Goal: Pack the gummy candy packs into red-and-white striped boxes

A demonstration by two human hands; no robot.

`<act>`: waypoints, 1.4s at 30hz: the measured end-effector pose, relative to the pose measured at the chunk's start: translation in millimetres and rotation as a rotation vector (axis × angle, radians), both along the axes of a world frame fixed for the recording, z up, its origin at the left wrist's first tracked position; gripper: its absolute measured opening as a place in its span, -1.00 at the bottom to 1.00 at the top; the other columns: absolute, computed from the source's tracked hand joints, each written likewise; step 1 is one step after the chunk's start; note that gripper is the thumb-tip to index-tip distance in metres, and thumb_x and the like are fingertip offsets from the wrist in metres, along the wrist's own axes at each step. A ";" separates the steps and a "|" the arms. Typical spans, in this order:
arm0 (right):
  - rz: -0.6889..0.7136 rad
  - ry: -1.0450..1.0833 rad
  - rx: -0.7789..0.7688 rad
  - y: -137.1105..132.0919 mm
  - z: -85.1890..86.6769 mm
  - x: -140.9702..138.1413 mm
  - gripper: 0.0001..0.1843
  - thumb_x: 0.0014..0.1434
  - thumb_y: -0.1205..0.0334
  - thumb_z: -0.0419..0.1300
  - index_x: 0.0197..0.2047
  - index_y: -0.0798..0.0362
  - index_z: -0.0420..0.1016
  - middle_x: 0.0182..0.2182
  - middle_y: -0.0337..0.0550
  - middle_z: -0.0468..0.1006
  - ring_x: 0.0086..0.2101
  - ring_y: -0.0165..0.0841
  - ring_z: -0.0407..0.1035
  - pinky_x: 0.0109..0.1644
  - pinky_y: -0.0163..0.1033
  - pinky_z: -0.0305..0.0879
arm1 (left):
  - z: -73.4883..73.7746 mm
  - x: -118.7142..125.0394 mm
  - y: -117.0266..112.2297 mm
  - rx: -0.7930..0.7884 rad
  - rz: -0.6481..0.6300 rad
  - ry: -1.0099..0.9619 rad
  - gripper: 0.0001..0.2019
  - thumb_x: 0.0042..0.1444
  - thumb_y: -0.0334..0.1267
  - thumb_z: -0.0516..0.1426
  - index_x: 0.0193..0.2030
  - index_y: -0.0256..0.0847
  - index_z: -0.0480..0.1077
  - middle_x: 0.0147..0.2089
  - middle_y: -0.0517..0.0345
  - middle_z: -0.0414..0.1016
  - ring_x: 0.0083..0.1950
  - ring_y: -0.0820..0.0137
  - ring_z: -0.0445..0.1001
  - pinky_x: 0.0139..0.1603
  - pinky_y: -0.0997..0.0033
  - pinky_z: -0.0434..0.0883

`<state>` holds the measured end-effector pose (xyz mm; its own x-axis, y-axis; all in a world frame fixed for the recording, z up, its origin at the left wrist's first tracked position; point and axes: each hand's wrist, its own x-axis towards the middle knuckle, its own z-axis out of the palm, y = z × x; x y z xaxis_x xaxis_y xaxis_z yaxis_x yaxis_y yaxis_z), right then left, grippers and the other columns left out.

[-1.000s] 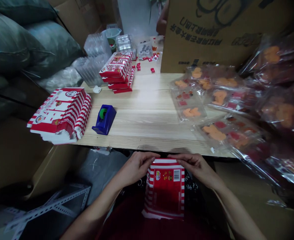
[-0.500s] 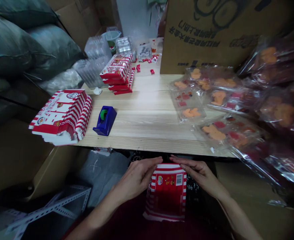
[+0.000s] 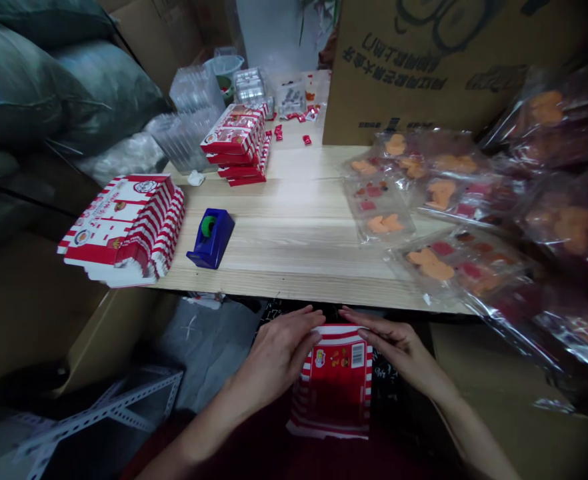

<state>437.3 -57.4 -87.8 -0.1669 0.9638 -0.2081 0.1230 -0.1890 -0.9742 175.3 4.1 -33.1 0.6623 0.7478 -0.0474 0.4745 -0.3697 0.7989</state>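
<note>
A red cardboard box (image 3: 338,393) with white-striped edges and a barcode lies below the table's front edge, near my body. My left hand (image 3: 285,347) grips its upper left corner, thumb on the printed face and fingers along the far edge. On the upper right corner, my right hand (image 3: 399,343) holds the same box, the thumb near the barcode. The far side of the box is hidden. On the table (image 3: 294,247) ahead, a blue tape dispenser (image 3: 214,240) with a green core stands to the left.
Flat printed cartons (image 3: 124,223) are stacked at the table's left edge. Behind them stand filled red boxes (image 3: 239,143) and clear plastic trays (image 3: 194,120). Clear packs with orange pieces (image 3: 429,263) cover the right side. A large brown carton (image 3: 399,87) stands at the back.
Both hands keep hold of the box with almost the same grip. The fingertips have shifted slightly upward along its far edge. The camera view has moved a little.
</note>
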 end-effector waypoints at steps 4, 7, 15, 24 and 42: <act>0.015 0.000 -0.016 2.2 3.2 -4.7 -0.61 0.35 0.03 0.24 0.23 -0.33 0.53 0.27 -0.22 0.51 0.31 -0.07 0.32 0.44 0.28 0.14 | -6.9 -7.1 -4.8 -0.064 0.072 -0.008 -0.63 0.43 -0.26 0.07 0.33 -0.03 0.39 0.33 0.07 0.49 0.37 0.21 0.43 0.37 0.02 0.40; -0.008 -0.019 -0.007 4.1 4.5 -7.7 -0.61 0.32 0.03 0.28 0.21 -0.33 0.55 0.26 -0.19 0.53 0.28 -0.05 0.36 0.41 0.26 0.20 | -9.9 -9.0 -4.1 -0.117 0.094 -0.019 -0.61 0.42 -0.27 0.08 0.34 -0.01 0.38 0.32 0.08 0.51 0.31 0.24 0.49 0.35 0.05 0.41; 0.009 -0.106 0.062 5.2 3.2 -10.4 -0.62 0.37 0.04 0.22 0.23 -0.37 0.53 0.23 -0.22 0.56 0.29 -0.05 0.33 0.42 0.31 0.16 | -14.8 -13.6 8.3 -0.404 0.122 -0.208 -0.64 0.41 -0.16 0.09 0.28 -0.06 0.46 0.33 0.02 0.49 0.30 0.18 0.50 0.33 0.00 0.43; 0.024 -0.130 0.109 10.2 8.5 -20.0 -0.62 0.38 0.07 0.21 0.23 -0.40 0.51 0.22 -0.23 0.56 0.31 -0.07 0.31 0.40 0.30 0.20 | 1.3 -21.8 32.7 -0.444 0.049 -0.104 -0.68 0.38 -0.14 0.12 0.18 -0.05 0.56 0.08 0.08 0.67 0.03 0.17 0.67 0.10 0.07 0.58; -0.192 0.025 0.151 9.0 17.6 -28.8 -0.86 0.25 0.15 0.36 -0.13 -0.25 0.72 -0.03 -0.14 0.71 0.03 -0.12 0.56 0.14 0.10 0.50 | -20.1 -20.8 5.3 -0.238 0.251 -0.307 -0.78 0.34 -0.25 0.20 0.06 -0.08 0.61 0.08 0.03 0.65 0.11 0.23 0.60 0.16 0.15 0.54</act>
